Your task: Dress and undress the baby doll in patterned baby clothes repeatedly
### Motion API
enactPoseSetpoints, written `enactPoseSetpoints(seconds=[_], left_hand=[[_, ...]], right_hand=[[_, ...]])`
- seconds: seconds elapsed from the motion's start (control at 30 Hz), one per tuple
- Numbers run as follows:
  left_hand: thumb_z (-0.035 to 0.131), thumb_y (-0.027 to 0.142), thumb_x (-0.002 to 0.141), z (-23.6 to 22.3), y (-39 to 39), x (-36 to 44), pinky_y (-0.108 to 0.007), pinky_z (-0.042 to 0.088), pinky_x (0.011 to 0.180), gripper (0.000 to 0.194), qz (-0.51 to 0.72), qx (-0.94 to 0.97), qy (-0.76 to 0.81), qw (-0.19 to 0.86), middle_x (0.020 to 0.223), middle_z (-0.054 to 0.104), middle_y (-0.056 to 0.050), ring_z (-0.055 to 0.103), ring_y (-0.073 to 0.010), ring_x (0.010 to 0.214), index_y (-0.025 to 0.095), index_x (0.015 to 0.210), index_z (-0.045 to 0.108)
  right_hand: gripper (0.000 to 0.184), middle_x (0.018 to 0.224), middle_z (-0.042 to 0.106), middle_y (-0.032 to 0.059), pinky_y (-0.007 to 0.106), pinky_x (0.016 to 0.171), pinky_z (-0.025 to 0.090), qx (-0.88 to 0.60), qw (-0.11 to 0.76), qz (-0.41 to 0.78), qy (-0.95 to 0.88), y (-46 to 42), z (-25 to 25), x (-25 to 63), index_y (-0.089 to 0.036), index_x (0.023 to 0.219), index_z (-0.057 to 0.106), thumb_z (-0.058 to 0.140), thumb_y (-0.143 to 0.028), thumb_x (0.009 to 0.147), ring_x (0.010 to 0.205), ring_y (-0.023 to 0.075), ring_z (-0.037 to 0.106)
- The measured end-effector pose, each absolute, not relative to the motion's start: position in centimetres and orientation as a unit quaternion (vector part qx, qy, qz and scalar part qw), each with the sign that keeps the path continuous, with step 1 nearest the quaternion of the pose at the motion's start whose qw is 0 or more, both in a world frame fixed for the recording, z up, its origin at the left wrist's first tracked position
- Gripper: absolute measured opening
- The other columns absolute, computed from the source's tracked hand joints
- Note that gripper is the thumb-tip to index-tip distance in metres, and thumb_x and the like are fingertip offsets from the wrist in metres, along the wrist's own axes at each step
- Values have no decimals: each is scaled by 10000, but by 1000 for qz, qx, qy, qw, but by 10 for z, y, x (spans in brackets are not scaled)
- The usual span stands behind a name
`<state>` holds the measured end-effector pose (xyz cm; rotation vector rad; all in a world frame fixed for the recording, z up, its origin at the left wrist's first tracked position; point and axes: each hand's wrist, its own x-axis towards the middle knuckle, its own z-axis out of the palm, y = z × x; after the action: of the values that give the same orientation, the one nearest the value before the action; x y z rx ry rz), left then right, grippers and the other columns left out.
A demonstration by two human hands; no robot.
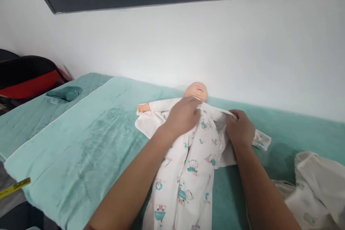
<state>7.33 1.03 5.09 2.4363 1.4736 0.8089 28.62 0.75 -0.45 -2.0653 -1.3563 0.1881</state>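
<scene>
The plush green bed cover [81, 143], quilted toward one end, forms the base. On it, the printed garment [198, 176], soft white fabric with creases, lies lengthwise over the torso of the smooth, hard-looking doll [196, 90]. Dressing appears partial: one arm wears a plain sleeve [164, 105]; no doll hand shows at the opposite printed cuff [261, 140]. The left hand [185, 114] curls at the neckline, grip indeterminable; the right hand [240, 129] pinches a taut white cloth edge [221, 111].

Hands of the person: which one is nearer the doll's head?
The left hand, just below the doll's head; the right hand pinches white fabric farther out.
</scene>
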Motion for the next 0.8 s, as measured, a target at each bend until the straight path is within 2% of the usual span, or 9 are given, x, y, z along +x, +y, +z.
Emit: enactPoseSetpoints(seconds=[0.1,0.17,0.3,0.47,0.6,0.7,0.8], left_hand=[[532,282,871,61,24,123,-450,403,1042,302,120,878,461,32,1201,657,-130,557,-288,1184,143,1100,671],[564,232,838,64,36,149,-469,411,989,260,21,882,471,9,1171,662,-142,569,-304,1151,152,1048,694],[586,232,824,58,48,184,-484,362,1002,348,-86,872,482,-14,1209,657,-153,538,-314,1184,166,1156,667],[556,230,835,52,46,186,-456,370,992,425,-96,866,490,-6,1242,645,-158,556,-293,1165,143,1249,596],[592,241,792,75,43,160,-432,433,901,427,-67,879,472,-17,1190,645,-151,570,-306,1117,149,1209,572],[534,153,790,98,40,135,-403,456,796,352,-35,875,481,-46,1131,646,-151,588,-309,1056,148,1141,567],[504,99,780,111,34,115,-386,448,735,293,-9,853,518,-56,1067,649,-143,607,-307,993,154,1060,569]], right_hand=[[361,1040,726,96,435,942,403,-762,376,48,-525,9,-6,287,-205,1065,665,452,-269,780,995,289,639],[346,1030,730,85,443,961,390,-744,409,43,-526,12,-8,286,-206,1024,661,454,-234,748,994,278,642],[332,986,739,59,468,973,392,-718,464,47,-516,16,-11,285,-217,947,655,454,-177,687,996,274,650],[376,986,736,42,526,1021,375,-689,506,58,-516,20,-15,291,-224,932,655,459,-129,626,1022,276,649],[392,917,716,42,460,953,475,-606,628,140,-468,28,-15,304,-207,860,638,443,-108,535,956,238,668],[404,841,693,30,411,896,525,-549,714,213,-380,34,-13,311,-196,804,624,413,-95,474,897,206,679],[395,816,674,16,378,847,549,-525,765,246,-282,38,-15,317,-203,781,607,405,-85,462,888,184,673]])
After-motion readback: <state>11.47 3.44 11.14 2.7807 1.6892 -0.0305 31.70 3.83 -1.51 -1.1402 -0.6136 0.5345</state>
